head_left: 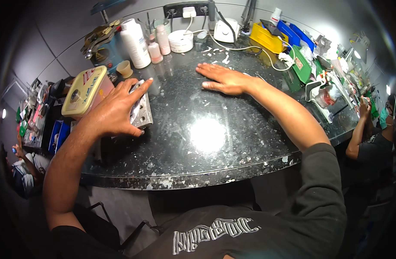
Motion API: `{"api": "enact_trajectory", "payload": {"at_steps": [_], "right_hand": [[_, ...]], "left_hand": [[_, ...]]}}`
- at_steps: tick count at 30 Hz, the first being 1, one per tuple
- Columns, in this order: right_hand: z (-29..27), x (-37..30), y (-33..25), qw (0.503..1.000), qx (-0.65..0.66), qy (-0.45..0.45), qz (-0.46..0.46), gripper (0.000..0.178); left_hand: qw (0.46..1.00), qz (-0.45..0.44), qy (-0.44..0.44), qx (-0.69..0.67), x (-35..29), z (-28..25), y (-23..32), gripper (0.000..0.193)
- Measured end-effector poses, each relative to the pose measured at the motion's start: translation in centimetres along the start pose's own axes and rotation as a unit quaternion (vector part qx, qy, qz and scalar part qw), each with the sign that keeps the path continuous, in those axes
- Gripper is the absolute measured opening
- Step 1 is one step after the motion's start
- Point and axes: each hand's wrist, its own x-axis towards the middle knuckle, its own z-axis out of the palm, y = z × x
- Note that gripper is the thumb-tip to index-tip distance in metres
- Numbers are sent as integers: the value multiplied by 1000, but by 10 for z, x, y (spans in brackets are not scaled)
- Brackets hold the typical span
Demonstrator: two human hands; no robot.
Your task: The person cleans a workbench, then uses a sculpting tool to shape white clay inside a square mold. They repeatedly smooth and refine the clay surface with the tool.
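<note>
My left hand (114, 108) reaches over a silvery metal piece with round holes (143, 113) at the left of the black worktop. Its thumb lies at the near side and its fingers at the far side, gripping the piece between them. The hand covers much of it, so its exact kind cannot be made out. My right hand (224, 80) is open, palm down at the middle of the worktop (176, 142), with fingers stretched out to the left and nothing in them. A tub with a yellowish lid (86, 88) stands just left of my left hand.
Along the back stand a white bottle (136, 45), small pink bottles (155, 51), a white tub (181, 42) and a white device with a cable (226, 31). Yellow (267, 39) and green (300, 64) bins hold clutter at the right. Other people sit at both sides.
</note>
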Motion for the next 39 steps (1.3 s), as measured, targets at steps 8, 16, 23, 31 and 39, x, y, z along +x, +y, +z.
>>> {"api": "enact_trajectory", "payload": {"at_steps": [8,16,23,31,39], "right_hand": [[-28,17,88,981,28,140,132,70],[-53,-8,37,948,240,159,137,53],[-83,-32,-78,936,285,195,68,46],[62,-5,-362,729,677,13,-100,37],[403,172,-477,449,788,-356,226,63]], "left_hand": [[998,12,-58,20,46,5,1,143],[993,-15,-112,-27,76,12,-40,151],[992,-13,124,-38,-23,-18,-8,137],[698,-288,619,-214,-299,79,31,88],[680,-147,718,-32,-286,271,94,79]]}}
